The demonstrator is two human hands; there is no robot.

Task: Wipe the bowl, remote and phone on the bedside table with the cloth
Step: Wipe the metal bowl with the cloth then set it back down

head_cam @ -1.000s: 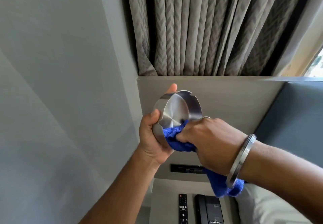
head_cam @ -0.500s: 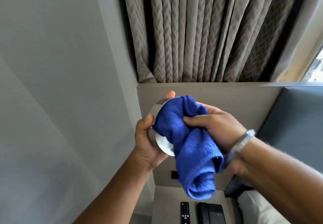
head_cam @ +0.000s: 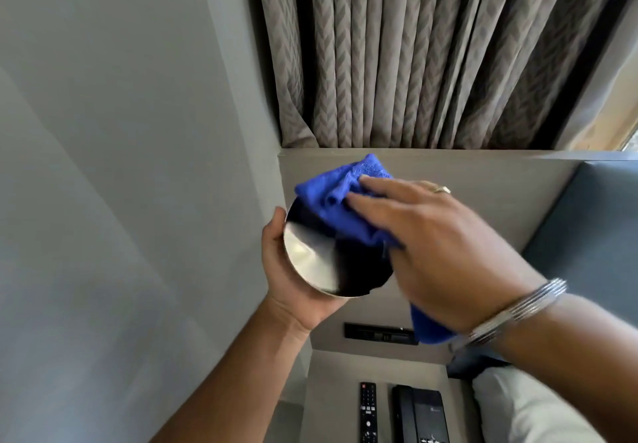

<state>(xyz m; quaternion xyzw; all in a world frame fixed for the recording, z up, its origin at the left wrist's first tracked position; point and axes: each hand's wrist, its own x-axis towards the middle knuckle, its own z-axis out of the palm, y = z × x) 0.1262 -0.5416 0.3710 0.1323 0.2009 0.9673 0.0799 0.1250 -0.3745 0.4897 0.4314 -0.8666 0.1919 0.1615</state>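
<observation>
Grey wall (head_cam: 121, 166) is seen across the whole left part of the frame, plain and unmarked. Just right of it, in the lower middle, the left hand (head_cam: 293, 283) is raised from the bottom edge on a bare forearm; its fingers and thumb are curled around the side of the metal bowl (head_cam: 321, 256), which is gripped firmly and lifted well above the bedside table (head_cam: 331, 391). The bowl's flat shiny base is turned toward the camera, and its upper right part is covered by the blue cloth (head_cam: 345, 194). The cloth is pressed against the bowl by the right hand (head_cam: 438, 245), whose fingers are laid nearly flat and spread over the bunched fabric rather than closed into a fist; a tail of the cloth is seen hanging below the right wrist. A ring is worn on one finger, and a metal bangle (head_cam: 518, 311) is worn around the right wrist. Behind the hands, grey patterned curtains (head_cam: 414, 56) are hung across the upper middle and upper right. At the bottom centre, the black remote (head_cam: 368, 411) is laid flat on the bedside table, and just to its right, close beside it, the black phone (head_cam: 421, 415) is laid. Further right, a dark headboard panel (head_cam: 593, 235) and a pale pillow (head_cam: 524, 408) are partly shown.
</observation>
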